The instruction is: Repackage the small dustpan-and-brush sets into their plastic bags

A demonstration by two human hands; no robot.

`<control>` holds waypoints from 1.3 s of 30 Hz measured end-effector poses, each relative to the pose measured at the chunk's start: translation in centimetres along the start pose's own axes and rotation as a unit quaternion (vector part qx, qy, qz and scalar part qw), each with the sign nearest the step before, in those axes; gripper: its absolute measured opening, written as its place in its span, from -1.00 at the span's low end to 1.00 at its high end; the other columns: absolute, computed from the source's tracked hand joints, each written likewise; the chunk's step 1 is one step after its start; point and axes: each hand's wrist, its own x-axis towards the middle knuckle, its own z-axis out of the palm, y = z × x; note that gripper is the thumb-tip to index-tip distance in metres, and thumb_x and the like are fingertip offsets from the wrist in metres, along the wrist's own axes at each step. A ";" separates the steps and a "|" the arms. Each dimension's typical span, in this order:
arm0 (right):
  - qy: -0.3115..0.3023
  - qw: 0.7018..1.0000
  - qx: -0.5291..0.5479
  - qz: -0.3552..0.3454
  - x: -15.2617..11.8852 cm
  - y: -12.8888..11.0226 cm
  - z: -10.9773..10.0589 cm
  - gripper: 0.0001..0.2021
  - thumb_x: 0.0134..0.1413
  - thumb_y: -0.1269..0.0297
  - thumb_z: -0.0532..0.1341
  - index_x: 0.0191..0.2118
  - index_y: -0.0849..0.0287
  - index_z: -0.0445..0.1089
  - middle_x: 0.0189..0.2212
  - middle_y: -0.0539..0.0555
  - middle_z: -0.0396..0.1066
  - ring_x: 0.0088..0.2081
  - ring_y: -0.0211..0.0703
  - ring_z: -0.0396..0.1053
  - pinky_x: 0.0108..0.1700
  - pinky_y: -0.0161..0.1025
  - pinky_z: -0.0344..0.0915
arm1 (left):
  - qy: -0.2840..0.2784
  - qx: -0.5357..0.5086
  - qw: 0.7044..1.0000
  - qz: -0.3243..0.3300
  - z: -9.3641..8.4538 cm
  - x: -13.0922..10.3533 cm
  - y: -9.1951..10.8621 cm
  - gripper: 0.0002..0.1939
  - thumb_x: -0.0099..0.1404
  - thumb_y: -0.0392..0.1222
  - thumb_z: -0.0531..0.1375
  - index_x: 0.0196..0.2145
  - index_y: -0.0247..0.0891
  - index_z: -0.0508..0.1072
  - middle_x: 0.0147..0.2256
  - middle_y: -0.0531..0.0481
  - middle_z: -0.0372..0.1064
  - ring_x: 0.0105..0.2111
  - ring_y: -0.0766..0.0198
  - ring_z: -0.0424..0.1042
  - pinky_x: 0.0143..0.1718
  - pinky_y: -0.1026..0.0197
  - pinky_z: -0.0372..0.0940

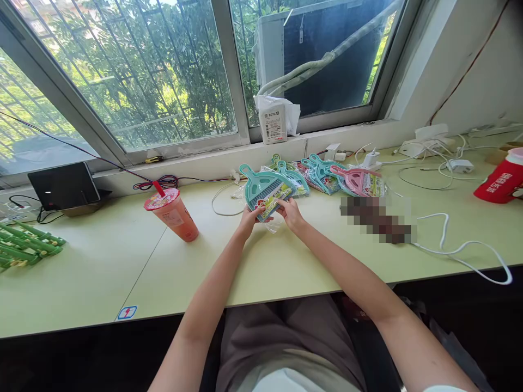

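Note:
Held up over the table is a teal mini dustpan and brush set [261, 187] in a clear wrapper with a yellow printed label. My left hand [247, 222] grips its lower left edge, the thumb lying on the label. At the lower right edge, my right hand [291, 213] pinches the wrapped set. Just behind lie more wrapped dustpan sets: a teal one [296, 179] partly hidden by the held one, further teal ones [321, 169], and a pink one [359, 179] on the right.
A pink drink cup [175, 215] with a red straw stands at the left. Further left are a black tablet [63, 186] and green bamboo-like sticks [28, 245]. White cables [445, 239], a blurred-out object [376, 218] and a red mug [498, 179] occupy the right. A boxed package [273, 124] sits on the windowsill.

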 end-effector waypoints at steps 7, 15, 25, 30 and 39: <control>0.007 1.000 -0.001 0.007 0.4 0.3 -0.3 -0.77 -0.06 0.54 0.25 -0.27 0.15 0.27 -0.31 -0.01 0.51 -0.31 -0.23 0.51 -0.20 -0.26 0.52 | 0.002 0.002 1.000 -0.003 0.1 0.0 0.0 -0.57 0.03 -0.16 0.33 -0.15 -0.37 0.39 -0.26 -0.15 0.50 -0.51 0.19 0.52 -0.50 0.20 0.44; 0.016 1.000 -0.025 -0.007 0.2 0.4 -0.4 -0.73 -0.11 0.53 0.30 -0.29 0.12 0.28 -0.29 -0.03 0.51 -0.25 -0.21 0.51 -0.15 -0.24 0.53 | -0.008 0.007 1.000 -0.006 -0.3 0.1 -0.2 -0.54 0.04 -0.16 0.35 -0.11 -0.36 0.39 -0.23 -0.15 0.50 -0.46 0.21 0.52 -0.44 0.18 0.46; 0.000 0.999 -0.038 0.017 0.3 0.5 -0.3 -0.73 -0.09 0.49 0.31 -0.28 0.11 0.25 -0.28 -0.01 0.50 -0.24 -0.19 0.51 -0.10 -0.19 0.51 | 0.009 0.002 1.000 -0.023 -0.3 0.2 0.1 -0.55 0.01 -0.24 0.33 -0.12 -0.39 0.38 -0.25 -0.17 0.50 -0.51 0.20 0.51 -0.52 0.19 0.42; -0.022 0.993 -0.112 0.009 0.7 -0.3 -0.6 -0.94 0.08 0.35 0.22 -0.30 0.16 0.33 -0.36 0.07 0.49 -0.29 -0.13 0.51 -0.06 -0.07 0.48 | 0.048 -0.025 0.998 -0.035 -2.3 0.8 0.8 -0.59 -0.02 -0.30 0.31 -0.17 -0.39 0.37 -0.34 -0.10 0.47 -0.54 0.23 0.48 -0.55 0.21 0.40; -0.073 0.679 -0.555 -0.474 -0.3 -4.2 -1.5 -0.50 0.06 0.62 -0.01 0.01 -0.01 0.41 0.21 0.08 0.21 0.30 0.00 0.04 0.28 0.15 0.03 | 0.106 -0.157 0.980 -0.059 -6.1 1.1 2.1 -0.69 -0.04 -0.37 0.22 -0.25 -0.39 0.44 -0.33 -0.11 0.48 -0.44 0.27 0.46 -0.59 0.32 0.35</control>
